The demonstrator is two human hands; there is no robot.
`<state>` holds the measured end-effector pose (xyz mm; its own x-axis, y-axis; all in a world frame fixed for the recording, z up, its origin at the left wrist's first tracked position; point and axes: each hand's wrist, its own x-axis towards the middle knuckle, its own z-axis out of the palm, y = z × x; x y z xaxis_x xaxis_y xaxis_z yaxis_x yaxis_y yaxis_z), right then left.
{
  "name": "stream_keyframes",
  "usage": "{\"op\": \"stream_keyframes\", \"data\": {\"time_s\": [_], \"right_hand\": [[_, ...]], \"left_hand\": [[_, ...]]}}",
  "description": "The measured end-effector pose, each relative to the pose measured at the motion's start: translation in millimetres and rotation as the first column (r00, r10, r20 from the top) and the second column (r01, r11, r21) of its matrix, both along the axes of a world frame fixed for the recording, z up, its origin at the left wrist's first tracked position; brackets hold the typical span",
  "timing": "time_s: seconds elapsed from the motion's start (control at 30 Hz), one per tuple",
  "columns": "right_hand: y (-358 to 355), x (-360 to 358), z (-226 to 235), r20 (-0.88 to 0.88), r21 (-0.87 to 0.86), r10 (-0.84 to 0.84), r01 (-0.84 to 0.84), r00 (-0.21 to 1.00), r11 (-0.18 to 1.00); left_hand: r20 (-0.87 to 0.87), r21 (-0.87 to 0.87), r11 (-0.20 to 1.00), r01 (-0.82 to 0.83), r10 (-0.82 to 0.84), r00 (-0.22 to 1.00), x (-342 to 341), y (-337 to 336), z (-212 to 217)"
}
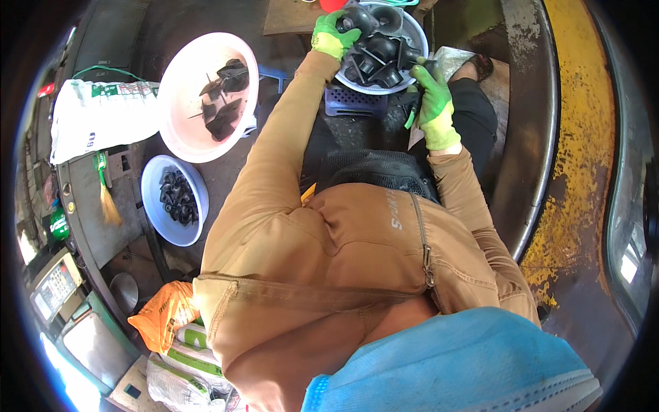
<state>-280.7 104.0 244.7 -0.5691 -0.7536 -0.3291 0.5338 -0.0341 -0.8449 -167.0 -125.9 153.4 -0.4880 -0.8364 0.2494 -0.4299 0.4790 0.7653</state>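
Observation:
My left hand (pixel 334 36), in a green and yellow work glove, grips a black rounded moulded part (pixel 360 20) at the far rim of a white basin (pixel 424 42). More black moulded parts (pixel 381 58) are heaped in that basin. My right hand (pixel 436 106), gloved alike, is at the basin's right rim with its fingers curled in. Something small and dark shows at its fingertips, and a thin dark and green piece (pixel 411 115) juts out below. I cannot make out what it holds.
The basin stands over a purple plastic crate or stool (pixel 355 103). To the left are a pink basin (pixel 171 75) with flat dark pieces, a blue-white basin (pixel 152 220) with small black parts, and a white sack (pixel 103 120). A worn yellow metal surface (pixel 583 137) runs along the right.

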Motion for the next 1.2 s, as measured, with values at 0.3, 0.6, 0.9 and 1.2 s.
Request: {"op": "stream_keyframes", "data": {"time_s": [0.3,0.6,0.9,1.2], "right_hand": [[8.7,25.3,29.9,-0.017,-0.159,0.262,-0.262,0.965,0.952],[47.6,54.9,57.7,-0.129,0.083,0.285,-0.276,0.95,0.958],[51.7,59.1,64.0,-0.975,-0.096,-0.042,-0.244,0.219,0.965],[60.2,53.8,103.6,-0.941,-0.007,0.167,-0.511,0.295,0.86]], "left_hand": [[-0.147,-0.531,0.826,0.192,-0.313,0.938,49.7,130.0,178.5],[-0.513,0.092,0.909,0.407,-0.307,0.802,76.7,152.1,194.7],[-0.481,-0.388,0.874,0.293,-0.463,0.744,66.5,181.1,208.6],[-0.466,-0.334,0.773,0.54,-0.633,0.618,73.3,167.7,214.1]]}}
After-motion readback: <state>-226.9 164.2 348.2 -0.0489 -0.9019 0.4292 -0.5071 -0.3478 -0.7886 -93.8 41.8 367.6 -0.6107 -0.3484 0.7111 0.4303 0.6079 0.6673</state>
